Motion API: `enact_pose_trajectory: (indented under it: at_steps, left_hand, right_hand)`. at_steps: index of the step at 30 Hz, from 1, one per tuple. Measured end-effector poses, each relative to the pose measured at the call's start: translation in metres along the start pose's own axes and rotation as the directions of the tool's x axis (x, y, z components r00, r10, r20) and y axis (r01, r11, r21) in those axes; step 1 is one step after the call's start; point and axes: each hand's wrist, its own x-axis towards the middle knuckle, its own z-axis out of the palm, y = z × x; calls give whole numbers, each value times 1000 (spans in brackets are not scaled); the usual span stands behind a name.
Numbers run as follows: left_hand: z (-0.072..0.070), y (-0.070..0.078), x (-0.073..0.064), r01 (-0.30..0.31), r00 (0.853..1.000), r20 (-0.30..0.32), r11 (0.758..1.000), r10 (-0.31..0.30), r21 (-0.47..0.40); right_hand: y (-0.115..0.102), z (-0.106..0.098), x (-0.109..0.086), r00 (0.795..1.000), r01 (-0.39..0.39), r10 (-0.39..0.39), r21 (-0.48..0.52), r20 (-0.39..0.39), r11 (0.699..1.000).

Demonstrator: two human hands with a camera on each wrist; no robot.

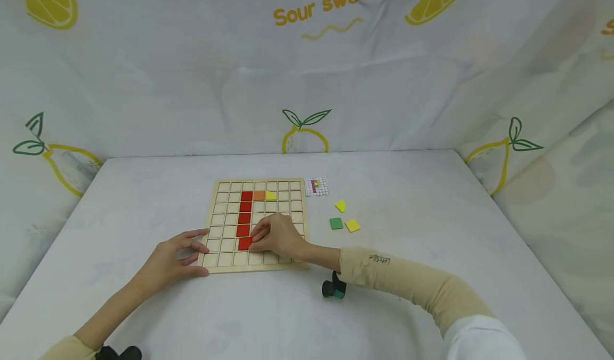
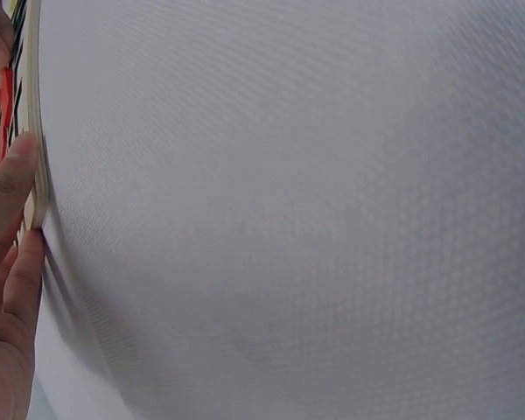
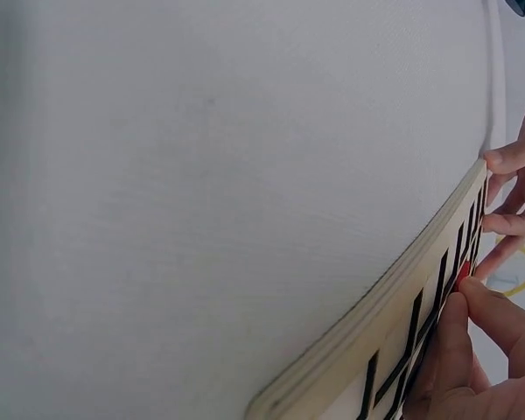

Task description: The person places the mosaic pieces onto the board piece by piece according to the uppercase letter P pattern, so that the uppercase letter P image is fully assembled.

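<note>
A wooden grid board (image 1: 225, 260) lies on the table, with a column of several red square tiles (image 1: 244, 218) in it. An orange square tile (image 1: 259, 196) and a yellow tile (image 1: 271, 196) continue from the column's top toward the right. My right hand (image 1: 280, 236) reaches over the board and pinches the lowest red tile (image 1: 244, 243) at its right side; in the right wrist view, red (image 3: 464, 275) shows by the thumb and fingertip. Along the board's left edge, my left hand (image 1: 170, 256) rests its spread fingertips and thumb, as the left wrist view also shows.
Right of the board lie a yellow tile with a curved edge (image 1: 340, 206), a green square tile (image 1: 336, 223) and another yellow tile (image 1: 352, 225). A small printed pattern card (image 1: 316, 186) sits by the board's upper right corner. A white cloth backdrop (image 1: 192, 82) stands behind.
</note>
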Motion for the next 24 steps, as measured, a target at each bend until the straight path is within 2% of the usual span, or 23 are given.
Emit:
enact_pose_trajectory:
  at_steps: [9,14,24]
  left_hand:
    - [0,1,1,6,1000,-2,999,-6,40]
    - [0,1,1,4,1000,-1,1000,-4,26]
    - [0,0,1,1,1000,-1,1000,-1,28]
  right_hand:
    - [0,3,2,1000,20,-20,-19,9,1000]
    - [-1,5,4,999,32,-32,-51,4,998]
    - [0,6,4,1000,17,-17,-43,-12,999]
